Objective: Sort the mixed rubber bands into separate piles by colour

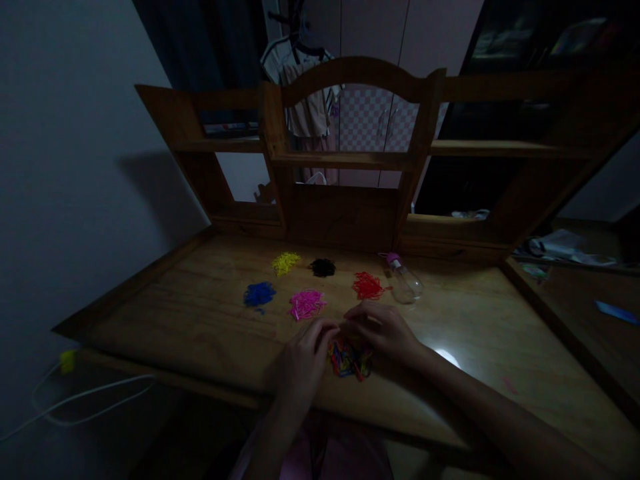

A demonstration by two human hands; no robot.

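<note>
My left hand (pixel 311 348) and my right hand (pixel 384 331) meet over a mixed multicoloured pile (pixel 350 363) of small thin pieces, perhaps rubber bands. Thumb and fingers of each hand are pinched together, their tips almost touching; anything between them is too small to make out. Beyond the hands lie sorted heaps of similar pieces: a pink heap (pixel 307 304), a blue heap (pixel 259 293), a yellow heap (pixel 286 263), a black heap (pixel 323 267) and a red heap (pixel 368 285). Part of the mixed pile is hidden by my right hand.
A clear bottle (pixel 407 287) with a pink top is on the wooden desk (pixel 200 307), right of the red heap. Wooden shelves (pixel 345 160) rise along the back edge. A bright light spot (pixel 447 358) falls near my right forearm. A white cable (pixel 95 390) hangs at left.
</note>
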